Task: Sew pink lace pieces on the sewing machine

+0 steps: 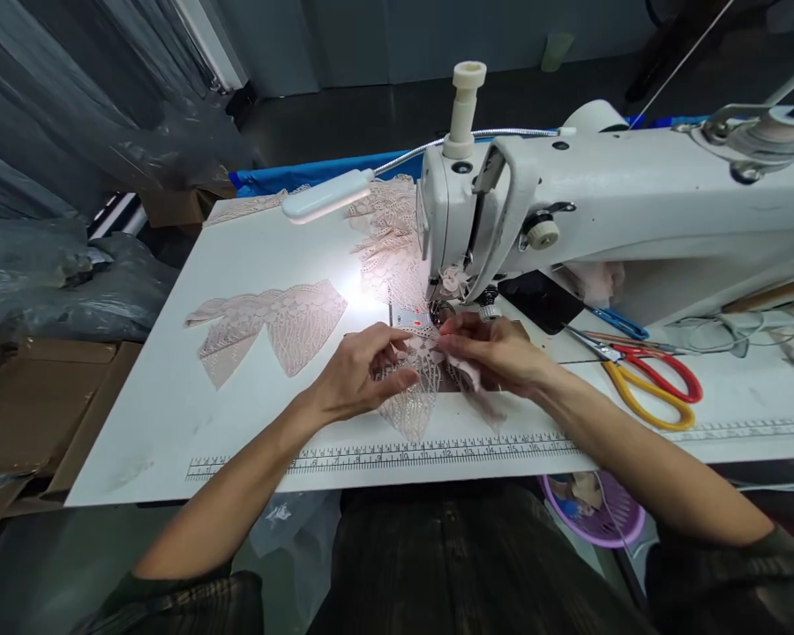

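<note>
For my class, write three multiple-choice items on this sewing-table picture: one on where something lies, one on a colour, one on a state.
1. Where do the scissors lie?
A. right of both hands
B. left of both hands
C. on the floor

2. What colour is the basket under the table edge?
A. green
B. purple
C. black

3. What is the state of the lamp on the sewing machine?
A. removed
B. off
C. lit

Answers: 1 A, they rest on the table beyond the right hand. 2 B, its rim shows purple. 3 C, a bright patch falls on the lace piece that the left hand also presses.
</note>
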A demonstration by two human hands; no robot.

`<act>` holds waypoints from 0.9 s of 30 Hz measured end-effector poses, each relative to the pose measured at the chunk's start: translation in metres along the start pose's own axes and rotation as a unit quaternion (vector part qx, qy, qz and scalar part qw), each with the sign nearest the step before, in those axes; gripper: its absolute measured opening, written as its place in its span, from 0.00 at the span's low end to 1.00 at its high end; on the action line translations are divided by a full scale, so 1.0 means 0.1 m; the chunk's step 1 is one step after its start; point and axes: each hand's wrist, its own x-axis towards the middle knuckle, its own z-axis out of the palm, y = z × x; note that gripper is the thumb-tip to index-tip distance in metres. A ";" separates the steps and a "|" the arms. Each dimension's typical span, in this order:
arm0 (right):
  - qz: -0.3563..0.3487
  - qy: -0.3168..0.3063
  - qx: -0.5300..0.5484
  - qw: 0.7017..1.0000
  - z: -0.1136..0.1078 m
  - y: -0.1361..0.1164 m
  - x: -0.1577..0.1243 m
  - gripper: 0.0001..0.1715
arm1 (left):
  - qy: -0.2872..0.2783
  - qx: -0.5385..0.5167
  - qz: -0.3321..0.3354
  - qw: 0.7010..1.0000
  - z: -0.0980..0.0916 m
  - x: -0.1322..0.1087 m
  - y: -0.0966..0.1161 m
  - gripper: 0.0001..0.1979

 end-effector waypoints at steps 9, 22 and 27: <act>-0.100 0.013 -0.345 0.933 -0.12 0.00 0.04 0.13 | 0.040 -0.100 -0.172 0.979 0.06 -0.02 0.07 0.25; -0.324 0.021 -0.628 0.707 -0.16 0.43 0.06 0.26 | 0.061 0.027 -0.211 0.975 0.04 -0.04 0.02 0.31; -0.322 0.029 -0.607 0.726 -0.18 0.38 0.06 0.25 | 0.035 -0.042 -0.215 0.975 0.00 -0.03 -0.03 0.33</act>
